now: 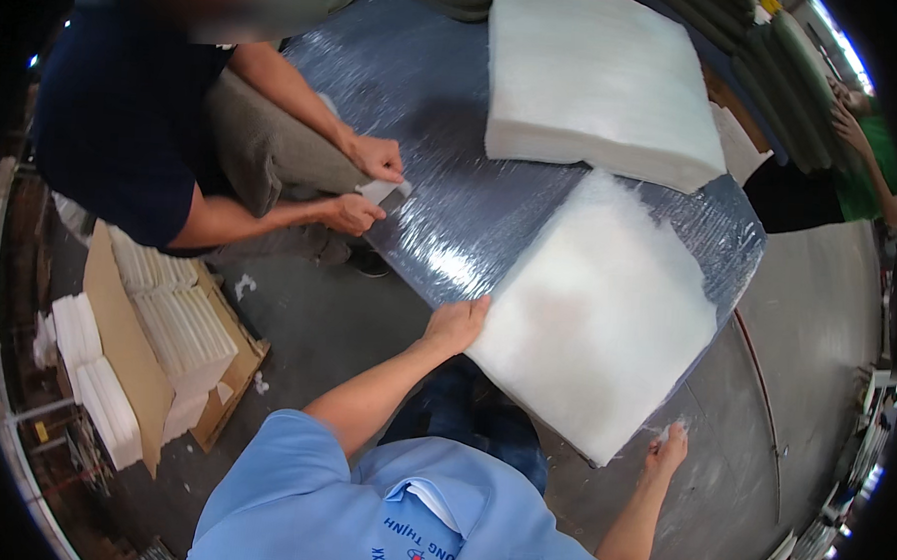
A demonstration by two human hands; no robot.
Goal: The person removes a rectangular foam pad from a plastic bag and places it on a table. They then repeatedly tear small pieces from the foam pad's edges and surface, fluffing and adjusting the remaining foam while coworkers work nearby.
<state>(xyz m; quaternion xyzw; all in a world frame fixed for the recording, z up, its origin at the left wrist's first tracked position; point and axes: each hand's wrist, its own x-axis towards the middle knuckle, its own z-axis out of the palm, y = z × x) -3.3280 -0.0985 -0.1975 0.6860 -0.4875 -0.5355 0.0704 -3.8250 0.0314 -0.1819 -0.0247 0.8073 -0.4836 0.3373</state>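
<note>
A thick, square sheet of white fibre batting (592,316) lies on the near end of the table, its far and right edges ragged. At its left edge, my left hand (457,325) grips the side, thumb on top and the other fingers mostly hidden. Off the sheet's near right corner, my right hand (668,450) is closed in a pinch on a wispy tuft of white fibre (665,432). That tuft looks apart from the sheet. Farther back, a taller stack of white batting (602,82) rests on the same table.
The table (433,169) is wrapped in shiny plastic film. On the left a co-worker holds a small white piece (380,190) beside a grey-green cushion (265,137). A carton (126,336) of white foam sheets stands on the floor. Another person's green sleeve (879,159) shows far right.
</note>
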